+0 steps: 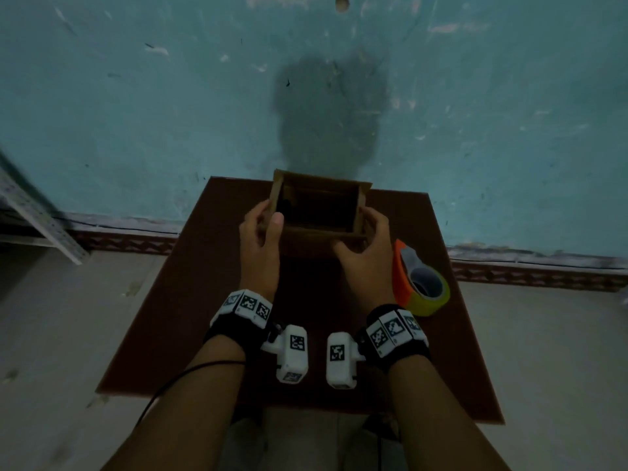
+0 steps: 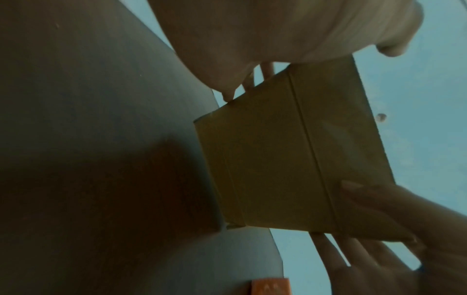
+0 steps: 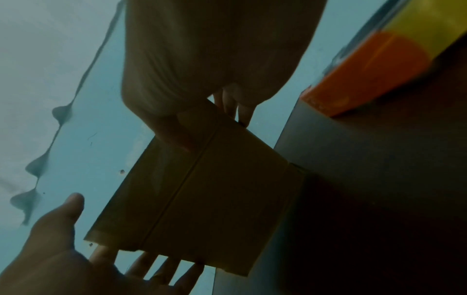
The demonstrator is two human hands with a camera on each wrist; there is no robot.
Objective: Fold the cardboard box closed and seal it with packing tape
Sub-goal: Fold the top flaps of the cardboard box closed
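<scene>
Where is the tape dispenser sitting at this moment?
In the head view the tape dispenser lies on the brown table, untouched, just right of the right hand that holds the open cardboard box.

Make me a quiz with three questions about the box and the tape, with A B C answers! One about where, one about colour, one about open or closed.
1. Where is the tape?
A. On the table, right of the box
B. Inside the box
C. On the floor

2. What colour is the tape's holder?
A. Blue
B. Orange
C. White

3. How is the box right now?
A. Taped shut
B. Squashed flat
C. Open on top

Answers:
1. A: the head view shows it on the brown table, just past the right hand.
2. B: an orange part curves round the yellowish roll, seen also in the right wrist view.
3. C: the flaps stand up and the dark inside shows, with the left hand and the right hand holding its sides.
</scene>
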